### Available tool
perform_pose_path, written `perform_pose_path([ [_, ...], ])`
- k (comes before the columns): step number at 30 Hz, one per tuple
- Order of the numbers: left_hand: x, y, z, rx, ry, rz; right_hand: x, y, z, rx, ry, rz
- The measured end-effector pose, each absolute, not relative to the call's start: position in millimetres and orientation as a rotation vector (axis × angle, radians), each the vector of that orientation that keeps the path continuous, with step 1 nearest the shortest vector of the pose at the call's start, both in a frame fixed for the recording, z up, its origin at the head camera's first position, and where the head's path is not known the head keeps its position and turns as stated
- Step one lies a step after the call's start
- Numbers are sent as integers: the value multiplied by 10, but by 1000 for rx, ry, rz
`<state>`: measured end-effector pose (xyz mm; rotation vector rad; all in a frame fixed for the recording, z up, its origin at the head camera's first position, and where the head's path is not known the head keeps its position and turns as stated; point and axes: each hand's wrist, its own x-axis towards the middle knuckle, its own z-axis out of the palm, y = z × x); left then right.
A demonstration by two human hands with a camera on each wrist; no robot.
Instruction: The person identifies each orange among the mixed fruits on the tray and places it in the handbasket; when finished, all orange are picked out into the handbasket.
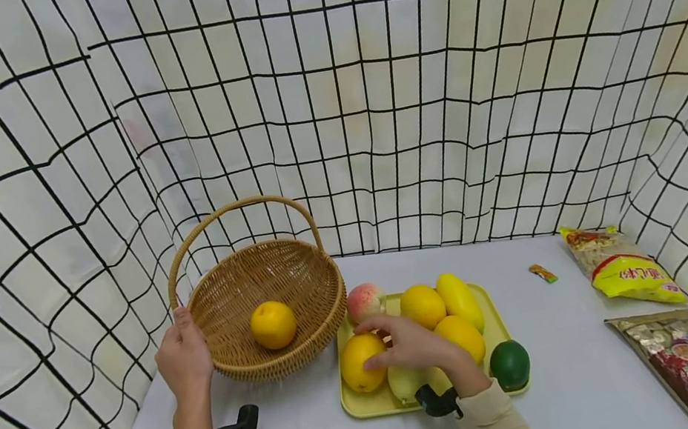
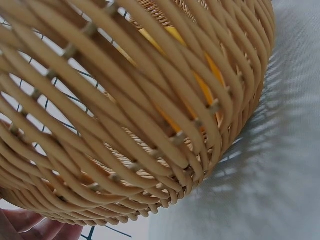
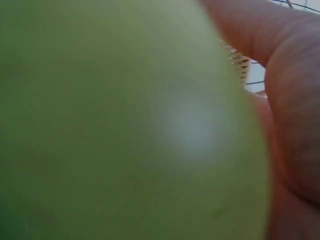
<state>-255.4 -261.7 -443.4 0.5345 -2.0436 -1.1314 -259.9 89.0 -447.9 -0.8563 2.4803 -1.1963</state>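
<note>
Left hand (image 1: 184, 356): fingers grasping the wicker basket (image 1: 280, 365) at its left, orange (image 1: 274, 324) inside!
Right hand (image 1: 408, 343): fingers clasping a second orange (image 1: 360, 373), near left on the tray (image 1: 375, 408)!

White walls (image 1: 324, 90), wavy black grid lines (image 1: 325, 7), pale table surface (image 1: 574, 343), soft light

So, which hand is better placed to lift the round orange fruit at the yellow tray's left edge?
Likely the right hand: it is at that round orange fruit, while the left hand grips the tilted brown wicker basket.
</note>
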Motion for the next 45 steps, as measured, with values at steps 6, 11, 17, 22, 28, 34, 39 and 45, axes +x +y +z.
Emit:
perform_pose_path([
  [6,-2552,-2607,-4423,537,-2051,-1128,-2584,841,-4515,-829,2522,-1094],
  [11,-2558,-2606,-4420,532,-2039,-1129,-2578,811,-4535,-840,2558,-1023],
  [17,-2550,-2621,-4433,534,-2032,-1128,-2561,774,-4547,-866,2592,-958],
  [22,-2555,-2627,-4438,524,-2023,-1121,-2554,772,-4533,-827,2617,-923],
  [28,-2554,-2631,-4439,530,-2024,-1123,-2550,766,-4525,-795,2629,-903],
  [34,-2544,-2630,-4442,535,-2029,-1128,-2547,761,-4539,-792,2639,-906],
  [39,-2543,-2629,-4447,537,-2034,-1132,-2550,767,-4561,-777,2656,-931],
  [45,-2547,-2621,-4445,533,-2039,-1131,-2544,783,-4555,-775,2678,-991],
])
